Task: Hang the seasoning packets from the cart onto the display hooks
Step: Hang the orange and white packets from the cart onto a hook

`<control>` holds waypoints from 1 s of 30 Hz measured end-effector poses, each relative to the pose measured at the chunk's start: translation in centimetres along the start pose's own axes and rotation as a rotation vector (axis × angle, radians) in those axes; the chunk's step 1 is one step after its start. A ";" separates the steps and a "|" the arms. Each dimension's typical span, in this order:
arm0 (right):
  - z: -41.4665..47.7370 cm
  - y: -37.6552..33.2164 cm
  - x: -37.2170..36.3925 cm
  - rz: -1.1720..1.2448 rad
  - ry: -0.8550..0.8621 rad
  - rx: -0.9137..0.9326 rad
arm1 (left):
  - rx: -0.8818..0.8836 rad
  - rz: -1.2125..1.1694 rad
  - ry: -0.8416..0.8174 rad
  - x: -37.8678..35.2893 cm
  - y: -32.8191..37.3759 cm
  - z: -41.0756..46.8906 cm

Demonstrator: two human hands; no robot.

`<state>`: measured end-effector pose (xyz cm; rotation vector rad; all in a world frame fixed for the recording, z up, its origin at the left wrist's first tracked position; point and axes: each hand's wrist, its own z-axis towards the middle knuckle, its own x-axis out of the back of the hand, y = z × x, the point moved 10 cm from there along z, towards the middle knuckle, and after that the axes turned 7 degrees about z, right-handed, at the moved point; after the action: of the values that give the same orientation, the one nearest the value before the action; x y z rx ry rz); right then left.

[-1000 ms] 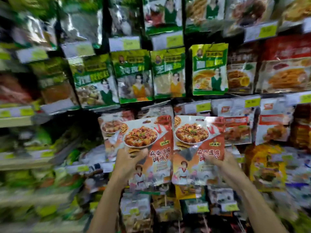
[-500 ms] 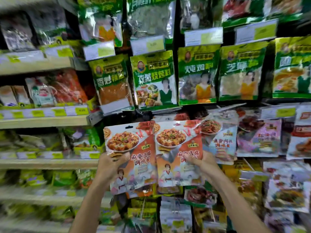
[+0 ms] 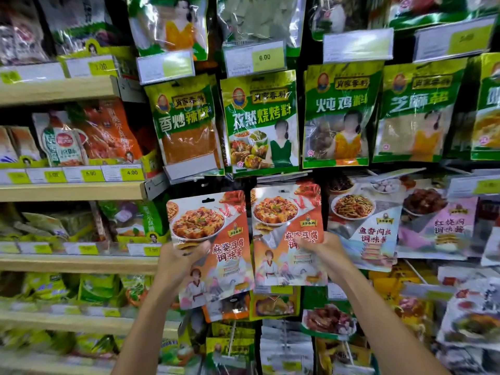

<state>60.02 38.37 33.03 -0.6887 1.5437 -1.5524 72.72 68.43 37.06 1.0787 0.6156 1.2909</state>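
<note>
Seasoning packets, two of the same orange mapo tofu sauce, are held side by side at the centre of the frame, one in each hand, raised in front of the hanging display. The left packet (image 3: 216, 223) tilts a little, and the hang hole at its top is free. The left hand (image 3: 180, 265) has its fingers clamped on the lower left edge, thumb across the front. The right packet (image 3: 286, 212) is upright, its top just below a green cumin barbecue packet (image 3: 259, 123). The right hand (image 3: 326, 251) grips its right side, thumb on the front. Whether its hole sits on a hook, I cannot tell. A fish-flavoured pork sauce packet (image 3: 364, 223) hangs just to the right. Wooden shelves (image 3: 73, 191) with yellow price tags (image 3: 131, 173) fill the left of the frame.
</note>
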 end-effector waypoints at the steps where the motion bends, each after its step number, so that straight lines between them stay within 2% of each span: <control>1: 0.2 0.1 0.1 0.015 0.009 -0.007 | -0.004 0.002 0.007 0.1 0.1 0.1; 13: 1.2 1.7 0.9 -0.042 0.030 -0.024 | 0.072 -0.089 0.000 -1.9 -0.3 -0.1; 15: 0.2 0.9 1.7 -0.104 0.126 0.077 | 0.088 -0.101 -0.021 -2.9 -0.1 -0.4; 18: -3.6 -2.2 3.6 -0.280 0.426 0.390 | 0.079 -0.103 -0.082 -5.1 0.4 -0.8; 19: -4.7 -3.2 3.4 -0.297 0.447 0.476 | 0.081 -0.111 -0.110 -6.0 0.6 -0.9; 21: -5.0 -3.9 1.7 -0.228 0.314 0.479 | 0.073 -0.108 -0.152 -7.9 1.3 -1.0; 25: -3.1 -2.7 -1.1 -0.017 0.029 0.170 | 0.045 -0.141 -0.224 -11.5 2.9 -0.9; 27: -2.6 -2.2 -1.3 0.089 -0.031 0.110 | 0.015 -0.133 -0.243 -12.7 3.8 -1.0; 30: -2.0 -1.6 -0.7 0.132 -0.004 0.094 | -0.055 -0.024 -0.243 -13.0 5.2 -0.8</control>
<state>58.41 39.89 34.55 -0.5262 1.4727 -1.5127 66.79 55.87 38.81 1.1577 0.4070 1.1287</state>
